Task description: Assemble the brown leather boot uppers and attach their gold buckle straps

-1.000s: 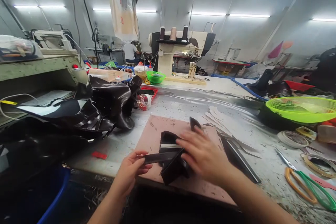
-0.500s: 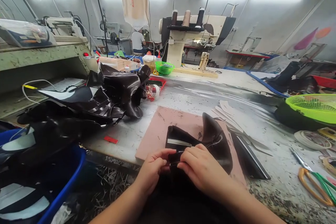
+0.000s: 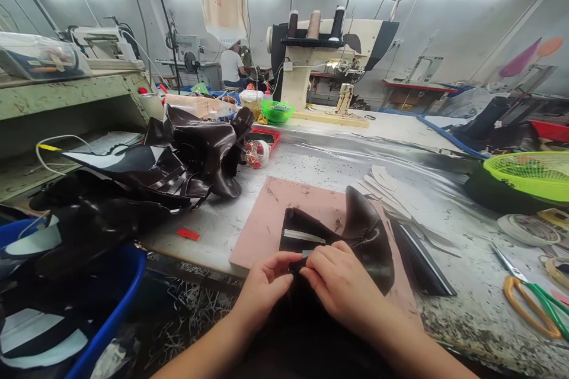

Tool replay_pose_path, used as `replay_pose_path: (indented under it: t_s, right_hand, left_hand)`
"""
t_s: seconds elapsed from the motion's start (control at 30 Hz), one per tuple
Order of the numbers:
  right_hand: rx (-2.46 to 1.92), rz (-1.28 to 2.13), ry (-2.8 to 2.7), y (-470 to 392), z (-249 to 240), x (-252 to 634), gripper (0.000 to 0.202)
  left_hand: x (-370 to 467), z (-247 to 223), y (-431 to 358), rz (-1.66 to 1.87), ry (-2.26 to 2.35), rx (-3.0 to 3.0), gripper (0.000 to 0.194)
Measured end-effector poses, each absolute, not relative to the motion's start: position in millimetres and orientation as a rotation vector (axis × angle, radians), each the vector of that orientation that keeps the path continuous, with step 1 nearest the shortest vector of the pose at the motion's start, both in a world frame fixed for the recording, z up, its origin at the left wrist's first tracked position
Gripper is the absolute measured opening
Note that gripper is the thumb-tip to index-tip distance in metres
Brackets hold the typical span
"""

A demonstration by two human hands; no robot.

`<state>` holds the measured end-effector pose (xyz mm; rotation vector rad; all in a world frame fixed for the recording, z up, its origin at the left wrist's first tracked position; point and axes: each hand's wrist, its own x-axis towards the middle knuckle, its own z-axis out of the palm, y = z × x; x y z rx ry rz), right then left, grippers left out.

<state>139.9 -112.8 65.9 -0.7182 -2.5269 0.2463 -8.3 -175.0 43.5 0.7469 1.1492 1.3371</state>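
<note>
A dark brown leather boot upper (image 3: 371,240) lies across a pink board (image 3: 262,219) at the near edge of the table, its lower part hanging toward me. My left hand (image 3: 269,278) pinches the near edge of the leather between thumb and fingers. Close beside it, my right hand (image 3: 335,278) grips the same edge, fingertips pressed together. A pale strip (image 3: 304,235) runs along the leather just beyond my hands. What lies between the fingertips is small and mostly hidden.
Dark leather pieces (image 3: 200,148) are heaped at left, above a blue tub (image 3: 128,290). White strips (image 3: 391,189) and a dark leather piece (image 3: 422,254) lie right of the board. Scissors (image 3: 528,296) rest at far right, near a green basket (image 3: 528,177). A sewing machine (image 3: 297,83) stands behind.
My left thumb and fingers have shifted slightly along the leather edge, closer to my right hand. The view has tilted a little; the boot upper stays on the board.
</note>
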Motion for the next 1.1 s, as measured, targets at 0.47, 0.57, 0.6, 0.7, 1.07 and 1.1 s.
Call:
replay_pose_path:
  t_s: [0.47,0.57,0.6,0.7,1.07,1.1]
  right_hand:
    - [-0.751,0.218,-2.512,-109.2,74.8,148.8,0.021]
    - [-0.806,0.258,-2.535,-102.4,84.3,160.1,0.017]
    - [-0.803,0.273,-2.538,-100.6,86.1,163.2,0.016]
    - [-0.798,0.315,-2.565,-98.1,86.8,168.0,0.014]
    - [-0.807,0.413,-2.656,-103.6,85.5,171.9,0.012]
    - [-0.803,0.441,-2.663,-103.2,86.3,173.5,0.011]
  left_hand:
    - [-3.0,37.6,-175.1,1.42,1.184,0.627,0.024]
    - [-2.1,37.1,-177.6,1.436,1.123,0.515,0.027]
    - [-2.6,37.6,-178.1,1.424,1.095,0.495,0.028]
    - [-8.4,40.5,-176.4,1.324,1.03,0.491,0.03]
    - [-34.4,61.0,-149.0,0.656,1.236,1.132,0.01]
    - [-35.1,60.7,-148.7,0.654,1.21,1.134,0.01]
